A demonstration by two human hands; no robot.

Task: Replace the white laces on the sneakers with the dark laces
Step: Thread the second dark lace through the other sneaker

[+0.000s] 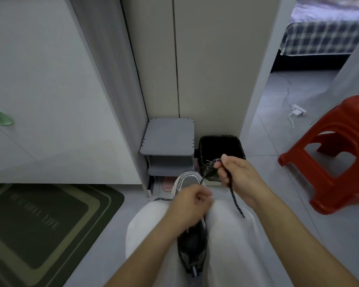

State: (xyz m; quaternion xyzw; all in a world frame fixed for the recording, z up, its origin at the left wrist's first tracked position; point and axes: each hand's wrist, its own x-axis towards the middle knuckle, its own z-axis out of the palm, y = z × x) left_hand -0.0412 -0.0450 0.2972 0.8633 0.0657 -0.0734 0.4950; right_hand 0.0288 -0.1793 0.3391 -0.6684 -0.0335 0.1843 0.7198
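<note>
Where the person sits, the floor (pixel 278 204) is pale grey tile, with a white cabinet (pixel 50 79) filling the left of the frame and a green handle (pixel 2 119) on it. A grey rack (pixel 168 139) and a black bin (pixel 220 146) stand at centre against the wall. A red stool (pixel 330 152) stands at right. At upper right, a doorway shows a bed (pixel 323 38) with a checked cover, and a white charger (pixel 297 111) lies on the floor there. The green mat (pixel 39 224) at lower left bears writing; only "LIFE" is legible.

The sneaker (pixel 193 241) lies between the knees. Its long axis runs up the frame, toe at centre pointing away towards the rack, heel near the bottom edge.

The left hand (pixel 189 206) is curled tight over the sneaker's middle, with an end of the dark lace (pixel 233 195) coming out at its left side. The right hand (pixel 234 175), raised to the right of the toe, pinches the lace; the free end hangs below it.
</note>
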